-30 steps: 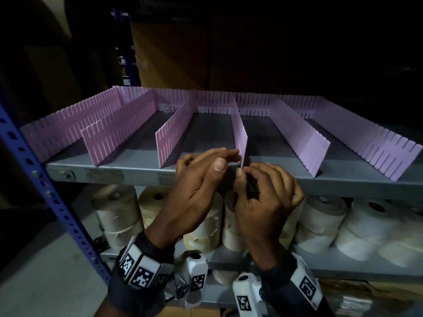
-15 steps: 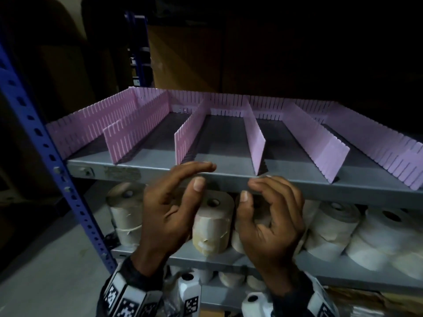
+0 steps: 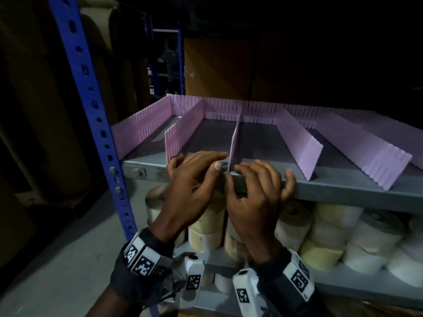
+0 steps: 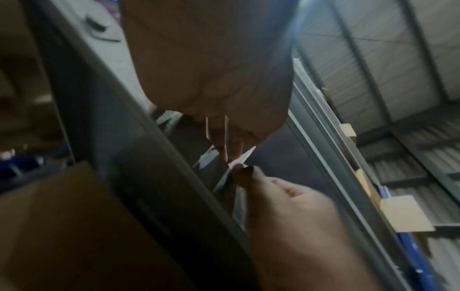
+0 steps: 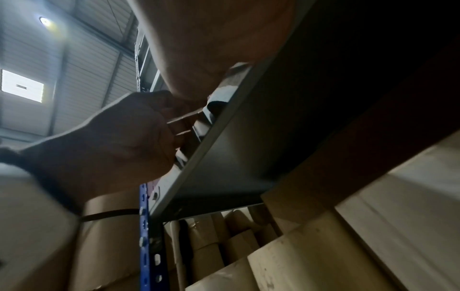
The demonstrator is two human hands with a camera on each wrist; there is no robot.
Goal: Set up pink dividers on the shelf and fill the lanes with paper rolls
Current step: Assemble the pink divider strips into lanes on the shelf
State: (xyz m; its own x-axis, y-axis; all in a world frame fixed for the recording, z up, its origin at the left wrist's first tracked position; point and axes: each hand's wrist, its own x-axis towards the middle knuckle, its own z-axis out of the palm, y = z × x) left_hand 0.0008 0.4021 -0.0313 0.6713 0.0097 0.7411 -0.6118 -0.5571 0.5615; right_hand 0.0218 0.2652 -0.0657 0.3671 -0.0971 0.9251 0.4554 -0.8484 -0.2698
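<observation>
Several pink slotted dividers stand front to back on the grey shelf (image 3: 343, 188), slotted into a pink back strip. The second divider from the left (image 3: 235, 138) shows edge-on. My left hand (image 3: 219, 160) lies with fairly straight fingers against its left face at the front end. My right hand (image 3: 234, 171) pinches its lower front corner between thumb and index, the other fingers bent over the shelf's front lip. In the left wrist view the right thumb (image 4: 245, 175) touches the divider's pale corner (image 4: 245, 157). Paper rolls (image 3: 332, 236) fill the shelf below; the lanes hold none.
A blue perforated upright (image 3: 91, 110) carries the shelf's left end. More dividers (image 3: 302, 145) stand to the right, and pink side walls close both ends. Small white rolls (image 3: 219, 282) sit on a lower level. Behind the rack it is dark.
Both hands let go of the middle divider, dropped below the shelf edge, then rose to the front end of the neighbouring divider on its left. My view shifted left too.
</observation>
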